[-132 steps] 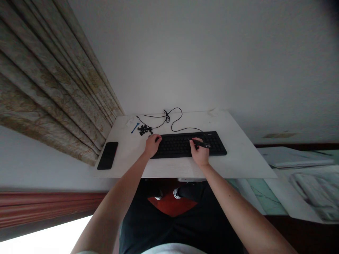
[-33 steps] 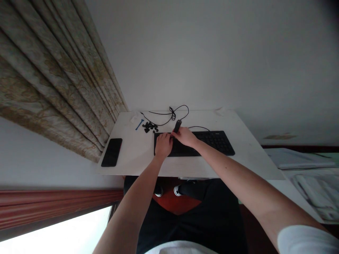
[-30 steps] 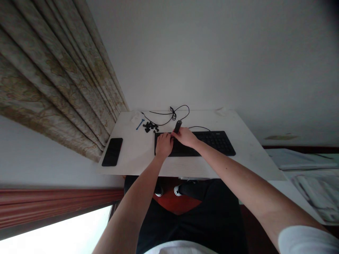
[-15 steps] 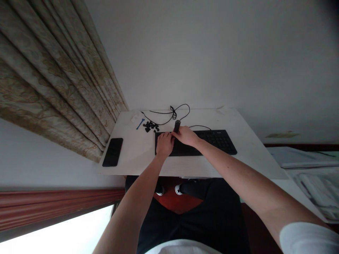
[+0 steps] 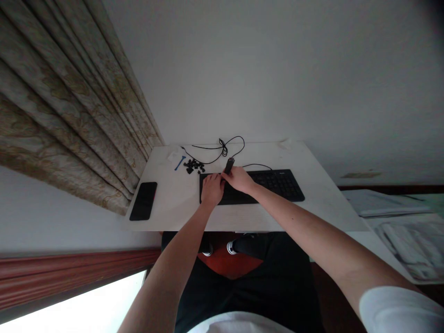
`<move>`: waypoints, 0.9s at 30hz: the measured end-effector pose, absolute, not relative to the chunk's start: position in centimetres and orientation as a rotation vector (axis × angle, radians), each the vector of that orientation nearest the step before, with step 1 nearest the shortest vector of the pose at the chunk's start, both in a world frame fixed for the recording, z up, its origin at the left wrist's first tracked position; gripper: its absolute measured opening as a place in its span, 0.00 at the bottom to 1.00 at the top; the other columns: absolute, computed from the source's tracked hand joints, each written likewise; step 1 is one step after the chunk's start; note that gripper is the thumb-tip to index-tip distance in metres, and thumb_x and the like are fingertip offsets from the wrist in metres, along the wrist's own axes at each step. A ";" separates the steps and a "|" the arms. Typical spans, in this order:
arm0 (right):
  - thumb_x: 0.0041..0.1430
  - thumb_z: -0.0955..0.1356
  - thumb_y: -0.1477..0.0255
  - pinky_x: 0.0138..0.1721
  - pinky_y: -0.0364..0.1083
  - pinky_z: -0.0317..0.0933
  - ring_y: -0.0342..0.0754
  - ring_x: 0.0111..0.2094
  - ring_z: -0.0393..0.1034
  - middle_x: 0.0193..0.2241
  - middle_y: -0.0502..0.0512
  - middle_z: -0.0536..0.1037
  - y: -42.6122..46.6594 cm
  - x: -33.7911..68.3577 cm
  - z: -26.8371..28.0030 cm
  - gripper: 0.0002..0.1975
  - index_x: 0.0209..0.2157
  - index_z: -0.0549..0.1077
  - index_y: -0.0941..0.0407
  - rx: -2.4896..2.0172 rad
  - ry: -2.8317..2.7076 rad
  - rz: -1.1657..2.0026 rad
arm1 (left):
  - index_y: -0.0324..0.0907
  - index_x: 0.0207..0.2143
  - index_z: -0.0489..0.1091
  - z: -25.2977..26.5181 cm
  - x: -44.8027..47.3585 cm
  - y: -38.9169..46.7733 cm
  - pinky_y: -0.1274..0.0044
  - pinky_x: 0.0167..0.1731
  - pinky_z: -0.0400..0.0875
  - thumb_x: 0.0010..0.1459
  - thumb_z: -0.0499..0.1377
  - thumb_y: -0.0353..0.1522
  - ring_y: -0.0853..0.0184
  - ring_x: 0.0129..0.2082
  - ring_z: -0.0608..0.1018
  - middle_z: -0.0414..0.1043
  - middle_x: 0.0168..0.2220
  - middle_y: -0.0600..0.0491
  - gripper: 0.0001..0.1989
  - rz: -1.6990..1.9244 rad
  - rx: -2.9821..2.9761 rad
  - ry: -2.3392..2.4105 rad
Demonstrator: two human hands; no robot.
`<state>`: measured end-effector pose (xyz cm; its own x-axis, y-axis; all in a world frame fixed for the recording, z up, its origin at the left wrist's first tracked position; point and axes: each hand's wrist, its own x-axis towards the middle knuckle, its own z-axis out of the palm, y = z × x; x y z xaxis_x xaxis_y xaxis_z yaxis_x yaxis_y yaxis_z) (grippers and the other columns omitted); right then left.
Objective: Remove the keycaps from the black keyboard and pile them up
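Observation:
A black keyboard (image 5: pixel 277 184) lies on the white table, its left part covered by my hands. My right hand (image 5: pixel 241 179) is closed around a short dark stick-like handle (image 5: pixel 229 165), which slants up and away from the keys. The handle's lower end is hidden by my fingers, so its kind does not show. My left hand (image 5: pixel 212 188) rests on the keyboard's left end, fingers stretched over the keys, its thumb side close to the handle. Several loose black keycaps (image 5: pixel 194 166) lie in a heap just beyond the keyboard's left corner.
A blue plastic tool (image 5: pixel 180 163) lies left of the keycaps, near a small clear bag (image 5: pixel 173 154). A black cable (image 5: pixel 224 149) loops behind the keyboard. At the table's left stands no barrier but a phone (image 5: pixel 143 201) lies there, with a curtain (image 5: pixel 114 120) beside it.
The whole view has shifted slightly, with the table a little further left. The handle tilts slightly more to the right; both hands stay at the keyboard's left part.

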<state>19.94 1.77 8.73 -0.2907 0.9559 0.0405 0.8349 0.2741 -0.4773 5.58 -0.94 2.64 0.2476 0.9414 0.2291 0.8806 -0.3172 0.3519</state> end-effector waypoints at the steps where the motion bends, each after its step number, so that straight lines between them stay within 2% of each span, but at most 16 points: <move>1: 0.69 0.65 0.69 0.33 0.43 0.62 0.50 0.32 0.78 0.30 0.59 0.82 1.7 19.9 8.7 0.12 0.37 0.78 0.59 -1.627 -2.225 0.527 | 0.43 0.51 0.69 2.6 5.6 -0.9 0.65 0.55 0.64 0.70 0.52 0.34 0.56 0.54 0.72 0.74 0.51 0.46 0.11 0.605 2.360 1.735; 11: 0.69 0.65 0.68 0.34 0.43 0.63 0.50 0.32 0.78 0.30 0.58 0.82 1.7 20.0 8.7 0.13 0.35 0.78 0.59 -1.629 -2.242 0.511 | 0.43 0.52 0.69 2.7 5.6 -0.9 0.64 0.55 0.64 0.70 0.52 0.34 0.56 0.54 0.72 0.74 0.50 0.45 0.12 0.601 2.352 1.733; 17: 0.68 0.66 0.68 0.35 0.43 0.66 0.51 0.32 0.78 0.28 0.61 0.82 4.4 19.4 13.3 0.13 0.33 0.78 0.61 -1.601 -2.184 0.496 | 0.44 0.50 0.70 2.6 5.7 -0.9 0.64 0.55 0.64 0.70 0.52 0.34 0.57 0.54 0.72 0.74 0.50 0.47 0.11 0.623 2.348 1.716; 20: 0.66 0.68 0.69 0.35 0.44 0.69 0.51 0.30 0.78 0.26 0.61 0.81 5.5 19.8 14.6 0.12 0.30 0.77 0.61 -1.566 -2.140 0.618 | 0.43 0.49 0.71 2.6 5.6 -1.0 0.65 0.55 0.64 0.71 0.51 0.34 0.58 0.53 0.73 0.74 0.49 0.47 0.11 0.652 2.336 1.717; 24: 0.68 0.66 0.66 0.32 0.44 0.72 0.49 0.29 0.79 0.28 0.60 0.82 4.4 21.9 12.1 0.13 0.35 0.76 0.61 -1.526 -1.691 0.890 | 0.42 0.49 0.71 2.4 5.6 -0.9 0.66 0.55 0.66 0.70 0.51 0.32 0.59 0.51 0.74 0.75 0.49 0.46 0.11 0.732 2.290 1.699; 27: 0.68 0.65 0.62 0.33 0.46 0.73 0.51 0.31 0.80 0.30 0.60 0.83 1.8 24.2 8.4 0.16 0.38 0.76 0.60 -1.510 -1.500 0.859 | 0.41 0.49 0.71 2.3 5.5 -0.6 0.65 0.55 0.67 0.70 0.52 0.32 0.58 0.51 0.75 0.75 0.47 0.45 0.11 0.786 2.220 1.717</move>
<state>24.23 1.83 8.45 0.0572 0.9952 0.0796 0.4346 0.0469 -0.8994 5.54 -0.60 2.30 0.1714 0.9467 0.2726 0.8252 -0.2891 0.4852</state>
